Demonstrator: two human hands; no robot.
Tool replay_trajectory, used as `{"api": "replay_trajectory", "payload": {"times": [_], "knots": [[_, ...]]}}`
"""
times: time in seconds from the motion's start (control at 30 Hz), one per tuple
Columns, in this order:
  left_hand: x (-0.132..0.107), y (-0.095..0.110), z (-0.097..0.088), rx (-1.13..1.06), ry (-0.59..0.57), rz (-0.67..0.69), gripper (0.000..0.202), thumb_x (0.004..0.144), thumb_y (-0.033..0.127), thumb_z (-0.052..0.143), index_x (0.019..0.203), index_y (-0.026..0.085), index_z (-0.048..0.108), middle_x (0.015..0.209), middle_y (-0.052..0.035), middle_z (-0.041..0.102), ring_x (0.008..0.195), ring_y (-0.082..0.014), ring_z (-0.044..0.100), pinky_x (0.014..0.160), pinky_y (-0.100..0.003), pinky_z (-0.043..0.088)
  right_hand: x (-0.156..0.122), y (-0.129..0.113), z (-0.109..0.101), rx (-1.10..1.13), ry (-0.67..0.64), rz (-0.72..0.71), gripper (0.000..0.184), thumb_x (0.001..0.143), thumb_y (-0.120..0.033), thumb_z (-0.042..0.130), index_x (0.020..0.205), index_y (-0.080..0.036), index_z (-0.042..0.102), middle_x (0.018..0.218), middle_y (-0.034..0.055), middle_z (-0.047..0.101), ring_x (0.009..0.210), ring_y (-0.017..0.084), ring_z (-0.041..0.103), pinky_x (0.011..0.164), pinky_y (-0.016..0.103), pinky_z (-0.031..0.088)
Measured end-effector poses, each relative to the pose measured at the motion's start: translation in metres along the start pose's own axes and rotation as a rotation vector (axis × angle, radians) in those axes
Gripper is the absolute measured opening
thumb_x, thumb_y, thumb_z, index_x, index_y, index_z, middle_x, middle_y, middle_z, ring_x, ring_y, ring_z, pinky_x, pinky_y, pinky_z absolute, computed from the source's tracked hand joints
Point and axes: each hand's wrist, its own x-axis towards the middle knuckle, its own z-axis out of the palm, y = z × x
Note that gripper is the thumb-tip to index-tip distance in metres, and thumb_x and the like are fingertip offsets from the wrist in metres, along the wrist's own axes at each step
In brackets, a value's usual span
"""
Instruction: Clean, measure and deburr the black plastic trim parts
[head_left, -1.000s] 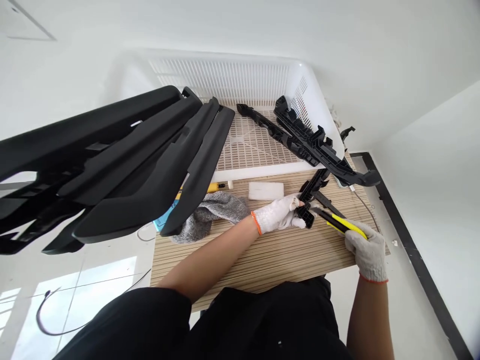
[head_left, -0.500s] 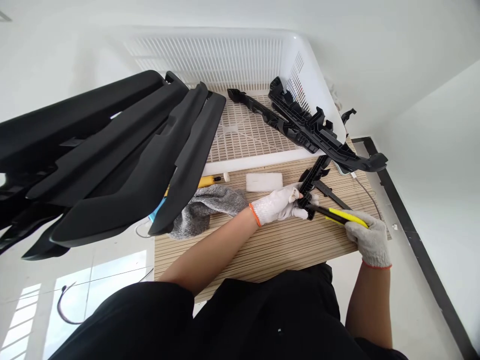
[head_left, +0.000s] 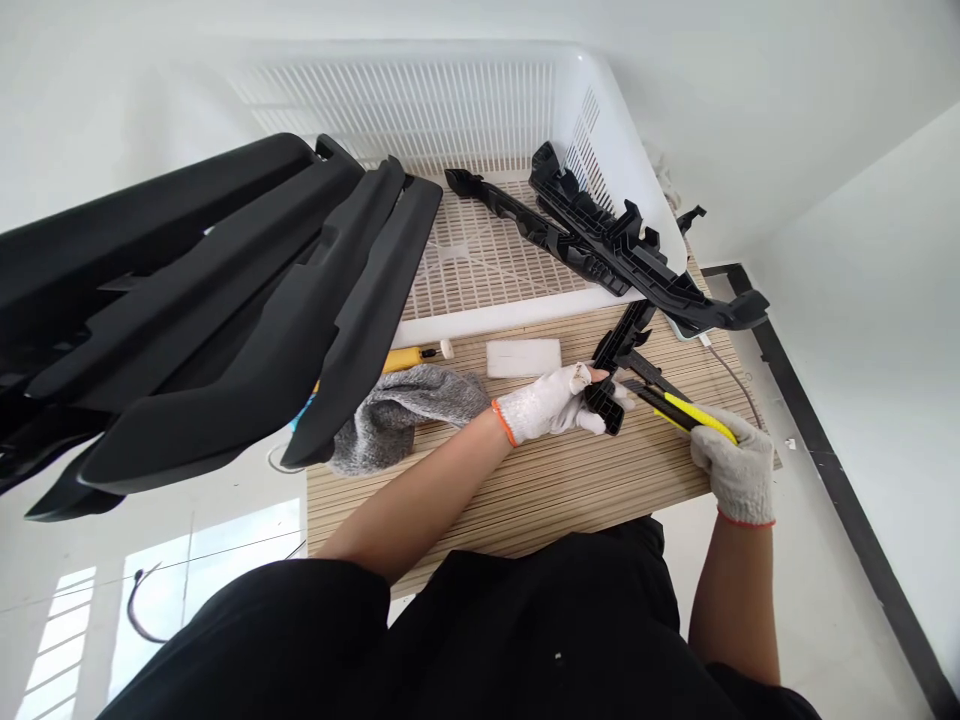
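While the left grip [head_left: 555,403] clasps the black part [head_left: 618,345], the right grip [head_left: 737,458] holds a cutter [head_left: 679,408]. It points leftward, crosswise to the part.

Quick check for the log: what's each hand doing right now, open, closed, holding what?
Left hand: closed, holding a black part.
Right hand: closed, holding a yellow knife.
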Motion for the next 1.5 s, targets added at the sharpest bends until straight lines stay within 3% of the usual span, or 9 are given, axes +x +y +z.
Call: {"api": "replay_trajectory", "payload": {"times": [0.07,0.13,0.37,0.53,0.77,0.97,1.07,1.27,1.5], "knots": [[0.001,0.002,0.003,0.007,0.053,-0.055,0.037,0.09,0.046,0.074,0.097,0.013,0.059,0.083,-0.0083,0.072,0.058,-0.0129,0.064,0.052,-0.024,0.053,-0.001,0.0,0.002,0.001,-0.012,-0.02,0.032,0.068,-0.028,0.079,0.098,-0.018,0.083,0.052,-0.0045,0.054,0.046,0.01,0.04,0.043,0.026,0.033],[0.001,0.005,0.007,0.025,0.091,-0.079,0.028,0.094,0.038,0.071,0.096,0.013,0.058,0.074,-0.0038,0.067,0.053,-0.0103,0.06,0.051,-0.023,0.052,-0.002,0.001,0.002,-0.018,-0.025,-0.033,0.031,0.069,-0.028,0.081,0.099,-0.018,0.083,0.054,-0.0043,0.054,0.047,0.011,0.042,0.044,0.027,0.034],[-0.001,0.009,0.013,0.068,0.135,-0.091,0.02,0.099,0.029,0.062,0.089,0.015,0.054,0.071,-0.0014,0.064,0.051,-0.0094,0.059,0.047,-0.021,0.051,-0.004,0.0,0.003,-0.043,-0.011,-0.059,0.027,0.074,-0.027,0.08,0.1,-0.021,0.083,0.054,-0.0043,0.054,0.048,0.01,0.042,0.045,0.027,0.033],[0.0,0.008,0.013,0.064,0.132,-0.079,0.013,0.098,0.026,0.063,0.1,0.013,0.058,0.069,0.0014,0.061,0.05,-0.0076,0.056,0.047,-0.019,0.05,-0.003,0.0,0.003,-0.055,-0.008,-0.055,0.03,0.072,-0.03,0.079,0.1,-0.019,0.083,0.055,-0.0036,0.055,0.048,0.011,0.042,0.045,0.027,0.033],[0.0,0.006,0.008,0.051,0.122,-0.095,0.015,0.096,0.024,0.063,0.102,0.013,0.056,0.075,-0.0015,0.064,0.053,-0.0107,0.062,0.052,-0.024,0.055,-0.002,-0.007,0.003,-0.049,-0.058,0.026,0.032,0.07,-0.033,0.08,0.097,-0.017,0.082,0.052,-0.003,0.055,0.046,0.01,0.039,0.044,0.027,0.031],[-0.001,0.008,0.013,0.087,0.163,-0.111,0.007,0.1,0.019,0.049,0.1,0.014,0.053,0.072,-0.0008,0.061,0.053,-0.0111,0.06,0.05,-0.023,0.054,0.002,-0.015,-0.002,-0.106,-0.223,0.166,0.025,0.075,-0.041,0.077,0.074,-0.017,0.073,0.053,-0.0005,0.054,0.043,0.008,0.036,0.041,0.025,0.022],[-0.002,0.009,0.015,0.079,0.171,-0.103,0.007,0.1,0.018,0.049,0.1,0.014,0.054,0.075,-0.001,0.06,0.056,-0.0112,0.06,0.05,-0.024,0.056,0.002,-0.016,-0.003,-0.081,-0.235,0.226,0.028,0.074,-0.044,0.079,0.075,-0.017,0.071,0.06,0.0008,0.058,0.044,0.007,0.037,0.04,0.024,0.022],[-0.003,0.008,0.012,0.052,0.117,-0.092,0.017,0.096,0.023,0.06,0.109,0.013,0.055,0.085,-0.004,0.065,0.061,-0.0119,0.063,0.054,-0.027,0.061,0.003,-0.019,-0.003,-0.069,-0.221,0.286,0.036,0.068,-0.046,0.081,0.083,-0.016,0.069,0.056,-0.0014,0.053,0.044,0.007,0.035,0.038,0.022,0.021],[0.0,0.005,0.011,0.029,0.126,-0.095,0.023,0.095,0.021,0.061,0.115,0.012,0.055,0.098,-0.0103,0.071,0.061,-0.013,0.065,0.052,-0.028,0.061,0.007,-0.018,-0.008,-0.09,-0.295,0.294,0.035,0.073,-0.049,0.079,0.079,-0.018,0.065,0.055,-0.0022,0.05,0.047,0.008,0.037,0.04,0.022,0.024]]}}
